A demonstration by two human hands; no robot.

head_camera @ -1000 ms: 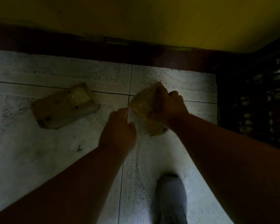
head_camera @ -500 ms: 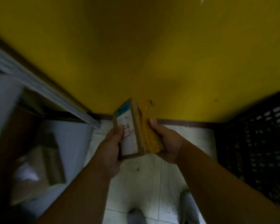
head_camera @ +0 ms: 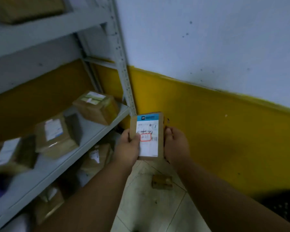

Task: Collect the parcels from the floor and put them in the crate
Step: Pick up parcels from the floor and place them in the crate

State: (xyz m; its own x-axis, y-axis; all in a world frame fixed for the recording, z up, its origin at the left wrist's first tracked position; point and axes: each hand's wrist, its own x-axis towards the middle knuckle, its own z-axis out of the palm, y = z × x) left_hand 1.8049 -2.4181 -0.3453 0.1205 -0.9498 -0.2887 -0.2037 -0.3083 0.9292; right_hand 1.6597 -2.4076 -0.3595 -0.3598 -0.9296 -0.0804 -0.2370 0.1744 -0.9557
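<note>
The flat brown cardboard parcel with a white and blue shipping label is held upright at chest height between both hands, label face turned toward the camera, probably so that the red-outlined marking on the label can be read before it goes anywhere; the left hand has its grip clamped on the parcel's left edge, thumb lying over the label, while the right hand has its grip curled round the right edge, fingers mostly hidden behind the card; the two-sided hold keeps the thin box steady and square to the eyes. A second small brown cardboard parcel lies on the pale tiled floor below the hands, not yet collected; the dark slotted plastic crate shows only as a corner at the lower right, well apart from the held parcel, so the drop-in is judged not yet done. To the left a grey metal shelving rack carries several taped brown boxes.

Compared with half a second ago, the parcel has turned from edge-on to face-on; the view has risen from the yellow wall band to take in the white wall above and the rack; compared with a second ago, the parcel has left the floor and the hands have come up from the tiles.
</note>
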